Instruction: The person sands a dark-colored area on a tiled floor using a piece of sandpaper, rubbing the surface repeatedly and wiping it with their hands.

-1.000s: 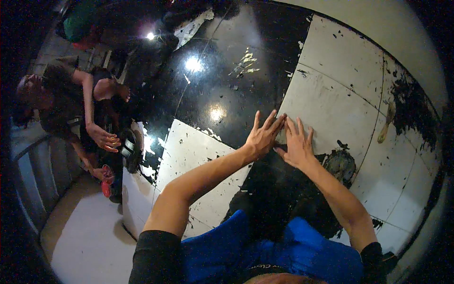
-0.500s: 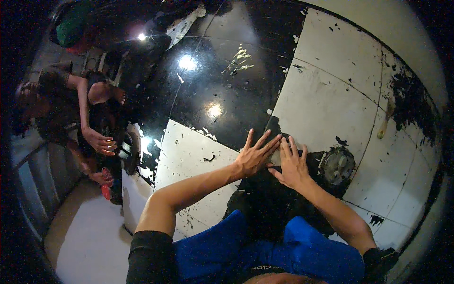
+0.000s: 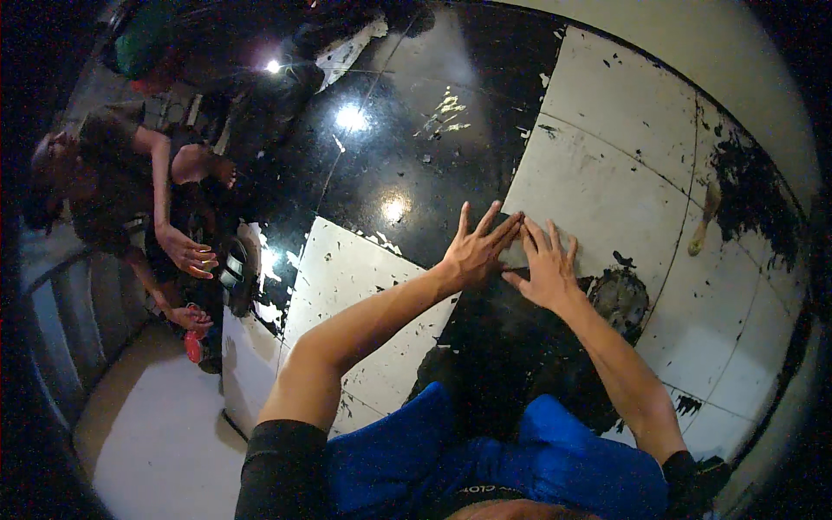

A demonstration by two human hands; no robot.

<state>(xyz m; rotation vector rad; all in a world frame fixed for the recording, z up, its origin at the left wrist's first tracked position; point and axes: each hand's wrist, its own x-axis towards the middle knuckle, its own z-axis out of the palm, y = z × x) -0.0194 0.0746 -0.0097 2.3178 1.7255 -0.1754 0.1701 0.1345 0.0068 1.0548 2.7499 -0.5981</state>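
Note:
My left hand [image 3: 477, 247] lies with fingers spread over the border where black flooring [image 3: 394, 156] meets a white tile [image 3: 607, 160]. My right hand [image 3: 546, 269] is spread beside it, thumb out to the left, and the two sets of fingertips meet or nearly meet. Whether anything thin lies under my fingers I cannot make out. Just below and right of my right hand is a dark, grimy round patch [image 3: 617, 299]. My blue-clad legs [image 3: 572, 442] show along the lower edge.
Another person's hand [image 3: 186, 251] hangs at the left, near a dark striped object [image 3: 236, 273] and a red item [image 3: 194, 342]. A green-topped shape [image 3: 139, 43] is at upper left. A translucent yellowish object [image 3: 702, 225] lies on right tiles. A curved wall [image 3: 745, 61] bounds the floor.
Both my hands slid toward my body half a second ago and are now farther away again, back about where they were a second ago. Their fingers remain spread.

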